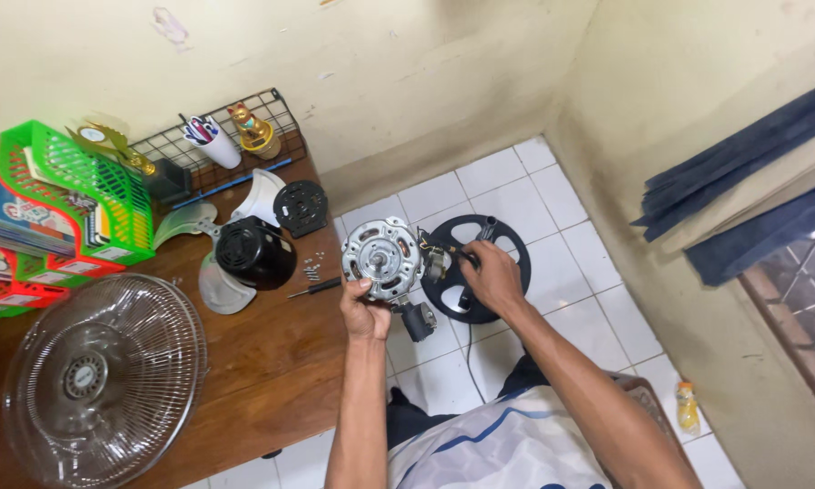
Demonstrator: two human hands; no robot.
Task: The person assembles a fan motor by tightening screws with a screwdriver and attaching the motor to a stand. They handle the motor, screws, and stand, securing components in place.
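My left hand (364, 312) grips the lower rim of a round silver fan motor (382, 258), held up just past the edge of the wooden table (272, 371). At the motor's right side, by its wires and a small metal part (437, 263), my right hand (493, 276) is closed on a thin tool. A black block (418, 321) hangs below the motor. On the tiled floor under my right hand lies a black round fan base (507, 249).
On the table lie a black motor cover (255, 254) over clear fan blades (217, 290), a round black part (300, 207), a screwdriver (312, 289), loose screws (311, 271), a wire fan guard (100, 380) and green and red trays (72, 195). A small bottle (687, 407) stands on the floor.
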